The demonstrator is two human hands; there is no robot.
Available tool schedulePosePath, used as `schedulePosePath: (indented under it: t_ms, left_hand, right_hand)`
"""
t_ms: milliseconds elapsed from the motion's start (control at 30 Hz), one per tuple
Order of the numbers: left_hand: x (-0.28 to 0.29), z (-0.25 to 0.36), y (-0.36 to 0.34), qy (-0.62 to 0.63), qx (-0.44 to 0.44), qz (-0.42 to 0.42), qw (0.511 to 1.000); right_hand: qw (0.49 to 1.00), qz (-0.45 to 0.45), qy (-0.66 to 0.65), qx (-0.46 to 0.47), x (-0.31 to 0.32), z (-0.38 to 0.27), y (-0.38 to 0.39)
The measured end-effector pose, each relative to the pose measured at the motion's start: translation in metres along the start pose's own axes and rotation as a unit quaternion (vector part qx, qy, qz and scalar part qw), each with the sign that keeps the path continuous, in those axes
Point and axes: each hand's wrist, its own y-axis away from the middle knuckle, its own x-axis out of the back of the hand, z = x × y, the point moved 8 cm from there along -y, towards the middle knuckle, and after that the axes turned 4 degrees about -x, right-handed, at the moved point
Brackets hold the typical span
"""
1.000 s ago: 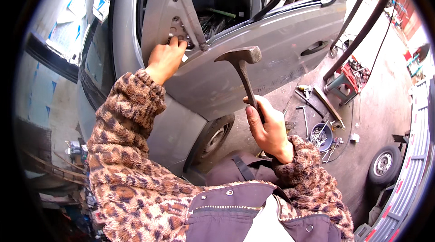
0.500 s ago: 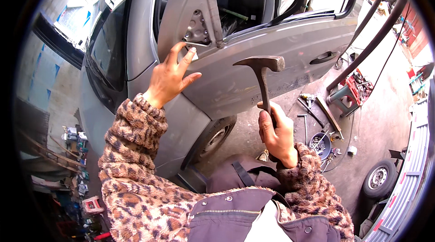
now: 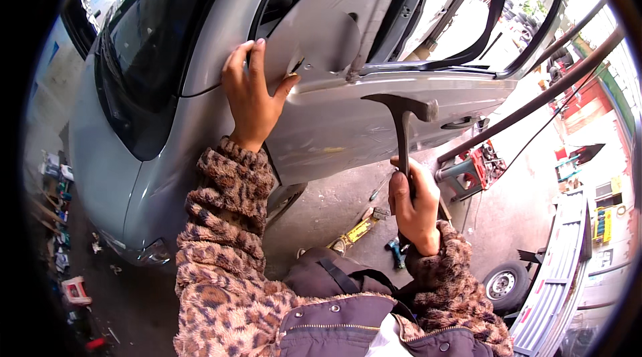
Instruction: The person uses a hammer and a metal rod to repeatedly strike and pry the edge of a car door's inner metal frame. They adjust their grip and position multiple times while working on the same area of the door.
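Observation:
My right hand (image 3: 416,210) is wrapped round the handle of a dark steel hammer (image 3: 404,106). Its head, flat-faced at one end and drawn out to a thin curved claw at the other, is raised in front of the grey car door (image 3: 341,133) without visibly touching it. My left hand (image 3: 253,93) is open, fingertips at the front edge of the door's triangular upper corner panel (image 3: 314,32). The thumb points toward a small dark slot (image 3: 298,65) in that panel.
The windshield (image 3: 164,49) and hood lie left of the door. A dark slanting post (image 3: 535,96) rises beyond a red-topped stand (image 3: 478,166). A yellow tool (image 3: 361,226) lies on the floor near my feet. A loose wheel (image 3: 500,285) sits at the right, beside pale metal panels (image 3: 552,270).
The view has shifted, showing more hood and windshield. My left hand has moved from the recess in the corner panel to its front edge. My right hand still holds the hammer up.

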Motion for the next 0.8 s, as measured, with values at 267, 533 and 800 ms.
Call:
schedulePosePath:
  t_ms: [267,533,800]
  left_hand:
    - [-0.032,-0.015,0.026,0.097,0.025,0.002,0.995]
    - [-0.045,-0.009,0.04,0.074,0.052,-0.03,0.995]
    - [-0.034,-0.008,0.025,0.04,0.056,0.006,0.998]
  right_hand:
    - [0.989,-0.036,0.134,0.042,-0.021,-0.038,-0.077]
    - [0.947,-0.057,0.317,-0.009,-0.036,-0.033,-0.093]
    - [0.906,-0.048,0.418,0.043,-0.034,-0.076,-0.087]
